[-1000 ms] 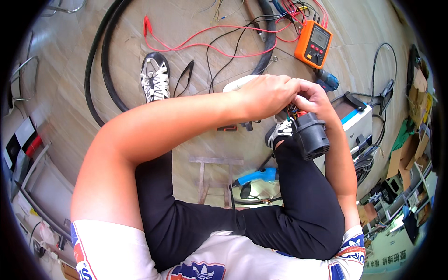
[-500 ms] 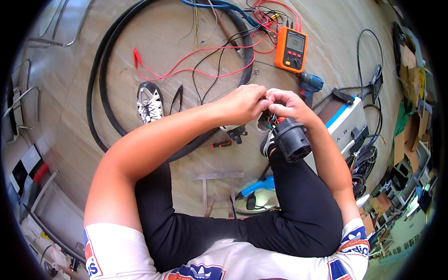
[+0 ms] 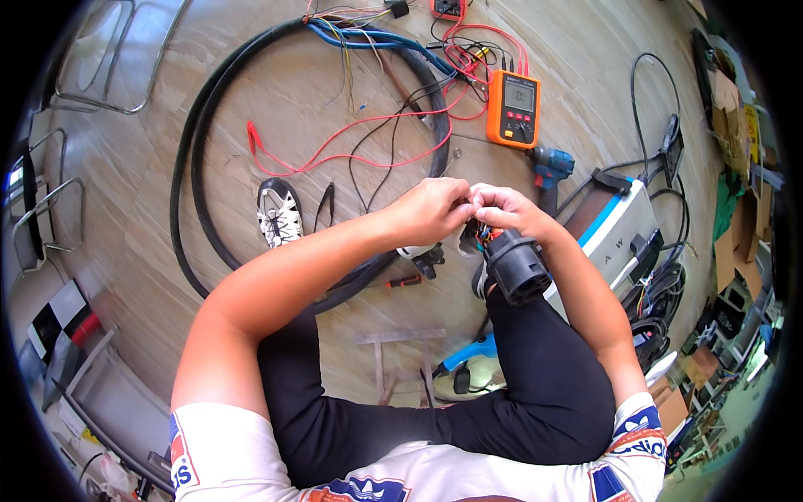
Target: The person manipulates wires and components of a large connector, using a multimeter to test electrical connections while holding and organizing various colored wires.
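My left hand [image 3: 433, 209] and my right hand [image 3: 508, 207] meet at the fingertips, both closed in a pinch. Whatever lies between the fingers is too small and too covered to name. Just below my right hand is a black round plug connector [image 3: 519, 269], tilted, with its broad end toward me. Thin coloured wires [image 3: 487, 236] come out of its back and run up under my fingers. My right forearm passes close beside the connector, which is above my right knee.
An orange meter [image 3: 514, 110] with red and black leads lies ahead, near a blue cordless driver [image 3: 552, 169]. Thick black cable [image 3: 191, 159] loops across the floor at left. A white case [image 3: 619, 230] stands at right. An orange-handled tool [image 3: 405, 282] lies between my feet.
The view has shifted, so the floor items sit lower and a red device shows at the top edge. My hands stay pinched together, with the connector turned slightly below them.
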A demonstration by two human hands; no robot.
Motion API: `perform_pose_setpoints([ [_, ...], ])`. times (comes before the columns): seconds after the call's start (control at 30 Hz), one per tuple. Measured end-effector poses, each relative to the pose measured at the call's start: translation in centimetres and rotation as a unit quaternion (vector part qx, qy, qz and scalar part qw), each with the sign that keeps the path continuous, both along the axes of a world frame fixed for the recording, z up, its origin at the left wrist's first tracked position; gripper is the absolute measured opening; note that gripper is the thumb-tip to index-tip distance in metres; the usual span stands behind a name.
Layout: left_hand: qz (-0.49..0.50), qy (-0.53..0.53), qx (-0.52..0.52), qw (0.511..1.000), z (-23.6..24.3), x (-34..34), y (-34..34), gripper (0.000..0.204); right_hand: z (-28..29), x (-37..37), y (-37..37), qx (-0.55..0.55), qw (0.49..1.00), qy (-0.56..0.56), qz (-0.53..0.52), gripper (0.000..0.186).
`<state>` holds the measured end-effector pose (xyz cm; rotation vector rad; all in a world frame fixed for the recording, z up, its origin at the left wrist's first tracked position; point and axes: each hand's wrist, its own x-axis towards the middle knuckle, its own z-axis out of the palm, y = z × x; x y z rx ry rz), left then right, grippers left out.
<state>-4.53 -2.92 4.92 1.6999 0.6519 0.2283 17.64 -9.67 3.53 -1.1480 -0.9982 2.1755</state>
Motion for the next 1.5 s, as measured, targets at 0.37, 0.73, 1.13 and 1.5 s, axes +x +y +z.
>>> perform_pose_setpoints([
  [0.37,0.031,-0.071,0.137,0.988,-0.9,-0.3,-0.9,0.015,0.5,-0.3,0.5,-0.091,0.993,0.068,-0.007,0.013],
  [0.73,-0.071,-0.020,0.236,0.969,-0.4,-0.9,-0.9,0.018,0.3,0.1,0.3,-0.076,0.995,0.055,0.019,0.015],
  [1.13,-0.014,0.034,-0.224,0.974,-0.6,-1.3,0.0,0.021,-0.3,0.4,0.1,-0.053,0.993,0.105,0.004,0.022],
  [1.5,-0.002,-0.008,-0.255,0.967,-1.2,-1.2,0.0,0.017,-0.2,0.5,0.3,-0.001,0.998,0.062,0.026,0.018],
])
